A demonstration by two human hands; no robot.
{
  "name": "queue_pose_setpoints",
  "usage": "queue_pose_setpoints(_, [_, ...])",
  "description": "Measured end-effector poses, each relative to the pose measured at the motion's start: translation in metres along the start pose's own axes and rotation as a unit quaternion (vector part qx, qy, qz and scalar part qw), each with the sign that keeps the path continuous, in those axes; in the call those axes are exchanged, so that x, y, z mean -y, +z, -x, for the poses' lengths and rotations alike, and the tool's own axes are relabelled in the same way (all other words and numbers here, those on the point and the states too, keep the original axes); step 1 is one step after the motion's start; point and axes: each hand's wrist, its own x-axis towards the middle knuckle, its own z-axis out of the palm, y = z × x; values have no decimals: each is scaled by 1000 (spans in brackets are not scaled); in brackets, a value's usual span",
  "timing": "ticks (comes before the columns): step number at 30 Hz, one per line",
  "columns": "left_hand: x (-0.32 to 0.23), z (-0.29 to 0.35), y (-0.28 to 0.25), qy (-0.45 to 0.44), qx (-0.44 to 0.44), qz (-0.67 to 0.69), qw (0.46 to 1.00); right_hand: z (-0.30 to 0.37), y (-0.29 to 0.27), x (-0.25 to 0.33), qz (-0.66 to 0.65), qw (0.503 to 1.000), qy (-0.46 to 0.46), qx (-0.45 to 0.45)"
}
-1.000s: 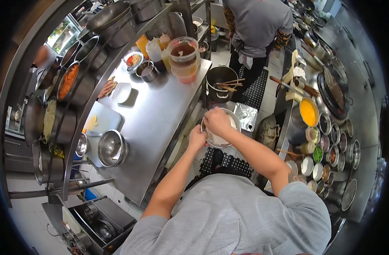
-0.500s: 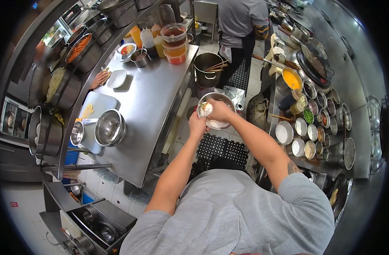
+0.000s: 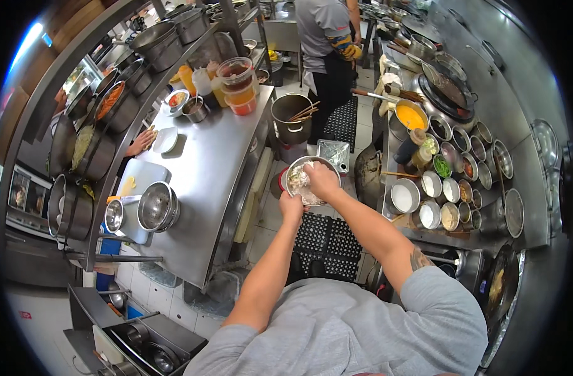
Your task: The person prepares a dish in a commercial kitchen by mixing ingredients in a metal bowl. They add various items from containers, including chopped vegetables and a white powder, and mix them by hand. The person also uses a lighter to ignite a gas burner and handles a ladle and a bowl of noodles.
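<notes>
In front of my body I hold a round metal bowl (image 3: pixel 336 170) over the aisle. My left hand (image 3: pixel 292 208) is closed on its near left rim. My right hand (image 3: pixel 322 180) is inside the bowl, fingers closed against pale, flour-dusted food (image 3: pixel 301 178). The undersides of those fingers are hidden, and I cannot tell what the floured pieces are. White powder shows on the bowl's inside below the hand.
A steel table (image 3: pixel 205 188) on the left bears a cutting board (image 3: pixel 136 222), stacked metal bowls (image 3: pixel 159 207) and sauce tubs (image 3: pixel 239 94). At right, small ingredient pots (image 3: pixel 404 195) line the cooking counter. Ahead are a tall pot (image 3: pixel 291 125) and a co-worker (image 3: pixel 324 44). Another person's hand (image 3: pixel 142 143) rests on the table.
My view has shifted slightly. The right hand has moved within the bowl, and the whitish lump beside its fingers now sits lower, among the floured food. The co-worker ahead has turned a little.
</notes>
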Motion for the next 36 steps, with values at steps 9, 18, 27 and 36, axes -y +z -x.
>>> queue_pose_setpoints(9, [40,-8,-9,25,64,28,997,34,1,-23,-156,987,23,24])
queue_pose_setpoints(18, [22,8,-8,-19,196,-95,976,51,7,-7,-66,983,169,6])
queue_pose_setpoints(27, [73,-14,1,149,154,-54,975,76,40,15,-252,870,361,-222])
queue_pose_setpoints(36, [43,43,-8,106,271,-143,946,94,43,13,-329,743,469,-347])
